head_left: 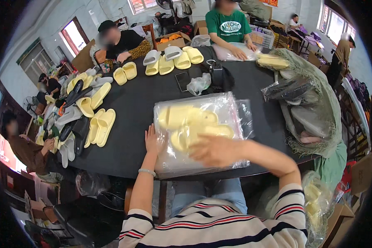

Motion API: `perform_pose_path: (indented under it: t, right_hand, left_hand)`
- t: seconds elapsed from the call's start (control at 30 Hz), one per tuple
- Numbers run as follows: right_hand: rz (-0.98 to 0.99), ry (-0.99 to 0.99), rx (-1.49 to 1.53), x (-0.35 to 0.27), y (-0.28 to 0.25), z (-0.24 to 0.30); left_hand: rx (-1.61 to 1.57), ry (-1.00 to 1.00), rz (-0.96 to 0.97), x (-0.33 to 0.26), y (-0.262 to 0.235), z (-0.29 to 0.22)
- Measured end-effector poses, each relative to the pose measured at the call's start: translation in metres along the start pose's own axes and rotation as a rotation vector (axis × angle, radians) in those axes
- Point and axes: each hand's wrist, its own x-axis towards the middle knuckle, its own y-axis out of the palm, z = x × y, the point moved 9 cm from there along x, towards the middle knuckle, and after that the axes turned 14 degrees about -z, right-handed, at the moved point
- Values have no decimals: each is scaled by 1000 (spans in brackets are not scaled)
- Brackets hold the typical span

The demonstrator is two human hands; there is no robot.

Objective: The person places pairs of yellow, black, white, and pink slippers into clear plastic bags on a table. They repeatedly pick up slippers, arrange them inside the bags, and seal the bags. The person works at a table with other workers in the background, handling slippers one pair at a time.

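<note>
A pair of pale yellow slippers [181, 116] lies in a clear plastic bag [169, 159] on a stack of such bags in front of me. One slipper is above the other, and the film over them shines. My left hand [151, 139] rests at the bag's left edge with its fingers stretched out, holding nothing. Over the lower slipper [223, 130] is my right hand [217, 151], blurred by motion; whether its fingers grip the film cannot be made out.
Loose slippers [101, 124] in yellow, grey and black crowd the black table's [132, 97] left side. Across from me, a person in green [229, 29] handles clear film. A phone [182, 82] lies beyond the bags. At right, a net sack [314, 111] holds bagged slippers.
</note>
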Motion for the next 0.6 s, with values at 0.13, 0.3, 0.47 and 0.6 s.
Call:
perform_pose_path:
  t: [0.13, 0.3, 0.47, 0.6]
  right_hand:
    - [-72, 187, 340, -45, 54, 17]
    - [-745, 673, 143, -129, -15, -22]
    - [-1326, 1090, -48, -227, -43, -39]
    - [-1274, 1096, 408, -227, -10, -63]
  left_hand:
    - [-102, -124, 214, 10, -13, -8]
    - [-171, -167, 171, 4, -17, 1]
    - [-151, -121, 181, 8, -20, -5]
    - [-194, -138, 159, 6, -11, -1]
